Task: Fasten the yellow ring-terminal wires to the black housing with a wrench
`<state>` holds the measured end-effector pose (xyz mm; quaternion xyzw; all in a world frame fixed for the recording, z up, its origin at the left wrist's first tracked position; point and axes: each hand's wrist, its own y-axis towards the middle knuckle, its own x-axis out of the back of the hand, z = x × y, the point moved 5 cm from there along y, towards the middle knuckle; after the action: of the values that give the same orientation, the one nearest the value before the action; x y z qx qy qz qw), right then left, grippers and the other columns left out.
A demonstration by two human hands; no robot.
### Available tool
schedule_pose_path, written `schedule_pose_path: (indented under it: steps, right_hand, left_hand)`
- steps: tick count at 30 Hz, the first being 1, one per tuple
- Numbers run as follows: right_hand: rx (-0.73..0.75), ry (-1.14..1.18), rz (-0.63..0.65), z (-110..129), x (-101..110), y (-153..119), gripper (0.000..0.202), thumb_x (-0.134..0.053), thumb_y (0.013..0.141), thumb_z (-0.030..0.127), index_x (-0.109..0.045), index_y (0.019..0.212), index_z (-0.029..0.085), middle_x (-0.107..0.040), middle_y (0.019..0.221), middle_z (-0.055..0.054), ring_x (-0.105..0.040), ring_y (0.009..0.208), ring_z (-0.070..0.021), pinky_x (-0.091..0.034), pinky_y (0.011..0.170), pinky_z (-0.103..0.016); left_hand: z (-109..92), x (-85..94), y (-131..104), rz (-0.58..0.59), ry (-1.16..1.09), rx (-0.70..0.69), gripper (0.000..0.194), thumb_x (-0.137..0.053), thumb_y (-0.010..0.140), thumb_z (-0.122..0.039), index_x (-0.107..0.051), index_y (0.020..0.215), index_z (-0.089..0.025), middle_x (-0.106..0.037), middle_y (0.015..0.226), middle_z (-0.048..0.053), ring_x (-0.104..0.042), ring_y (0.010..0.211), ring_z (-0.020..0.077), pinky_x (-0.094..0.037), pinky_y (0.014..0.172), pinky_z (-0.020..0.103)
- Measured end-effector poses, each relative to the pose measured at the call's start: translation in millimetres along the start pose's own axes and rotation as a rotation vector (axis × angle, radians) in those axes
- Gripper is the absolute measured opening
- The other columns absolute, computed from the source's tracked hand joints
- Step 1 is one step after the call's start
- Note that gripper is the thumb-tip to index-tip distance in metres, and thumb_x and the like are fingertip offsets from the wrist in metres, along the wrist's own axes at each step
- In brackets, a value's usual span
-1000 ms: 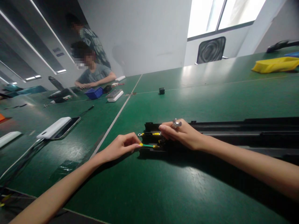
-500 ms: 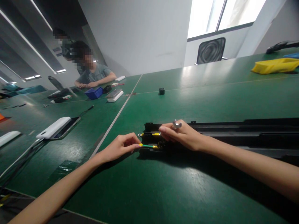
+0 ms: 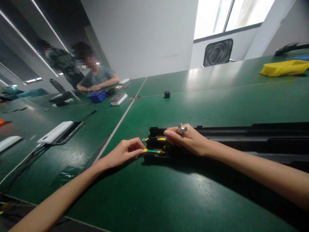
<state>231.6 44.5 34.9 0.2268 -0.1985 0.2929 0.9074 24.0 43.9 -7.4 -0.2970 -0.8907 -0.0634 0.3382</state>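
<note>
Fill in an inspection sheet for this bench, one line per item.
Surface: green table, with pale seams and glare patches.
Work pieces: long black frame lying on the table; green wire with yellow ends; yellow wire near the frame's left end.
Clutter: phone against a white slab, small black block, blue bin, yellow bin.
Hands: left pinches the green wire's near end; right is closed around a silver tool.
Cables: white cable and dark cables beside the phone.
Surroundings: seated person, standing person, chair, window.
</note>
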Motion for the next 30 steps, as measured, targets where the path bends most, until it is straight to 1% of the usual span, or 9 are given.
schedule_pose_path:
  steps: [5,13,19,24,27,30]
  right_hand:
    - [0.043,-0.005,0.036,1.3,-1.1,-0.6,0.045,-0.038,0.097,0.041,-0.045,0.06,0.017,-0.039,0.054,0.005,-0.037,0.05,-0.0089,-0.029,0.051,-0.023]
    - [0.02,-0.018,0.002,0.2,0.4,-0.4,0.044,-0.038,0.097,0.04,-0.043,0.059,0.017,-0.037,0.054,0.005,-0.035,0.05,-0.0087,-0.028,0.052,-0.023]
    - [0.049,-0.02,0.046,2.0,-0.8,-0.7,0.043,-0.038,0.097,0.039,-0.046,0.061,0.017,-0.039,0.055,0.005,-0.037,0.051,-0.009,-0.03,0.053,-0.023]
    - [0.023,-0.035,0.012,1.3,1.2,-0.3,0.043,-0.038,0.097,0.037,-0.045,0.06,0.017,-0.039,0.054,0.005,-0.037,0.05,-0.0088,-0.029,0.053,-0.023]
    - [0.024,-0.05,0.007,1.2,0.9,-0.3,0.043,-0.038,0.097,0.038,-0.045,0.06,0.017,-0.038,0.054,0.005,-0.036,0.05,-0.0088,-0.029,0.052,-0.023]
    - [0.03,-0.038,0.03,1.7,-0.8,-0.7,0.044,-0.037,0.097,0.041,-0.045,0.06,0.017,-0.038,0.054,0.004,-0.037,0.051,-0.0091,-0.029,0.052,-0.023]
  left_hand:
    - [-1.0,0.3,0.0,0.001,0.018,-0.001,0.017,-0.057,0.091,-0.032,-0.062,0.091,-0.015,-0.057,0.074,-0.002,-0.05,0.06,0.0108,-0.038,0.054,0.02]
    - [-1.5,0.8,-0.5,0.002,0.011,-0.008,0.016,-0.058,0.091,-0.031,-0.062,0.092,-0.015,-0.058,0.076,-0.002,-0.05,0.062,0.011,-0.038,0.055,0.02]
    - [-0.4,0.4,-0.3,0.002,0.014,-0.004,0.016,-0.058,0.091,-0.031,-0.062,0.091,-0.015,-0.058,0.075,-0.002,-0.05,0.061,0.0107,-0.037,0.054,0.019]
    - [-0.2,0.0,-0.5,0.004,-0.003,0.0,0.016,-0.058,0.091,-0.031,-0.061,0.091,-0.015,-0.058,0.074,-0.002,-0.05,0.06,0.0103,-0.037,0.053,0.019]
    - [-0.9,0.1,-0.4,0.003,0.004,0.001,0.017,-0.058,0.091,-0.032,-0.061,0.09,-0.015,-0.057,0.074,-0.002,-0.05,0.06,0.0106,-0.037,0.054,0.02]
    - [-0.8,0.1,-0.1,0.003,0.003,0.002,0.018,-0.058,0.091,-0.032,-0.061,0.091,-0.015,-0.057,0.073,-0.002,-0.051,0.061,0.0114,-0.038,0.054,0.02]
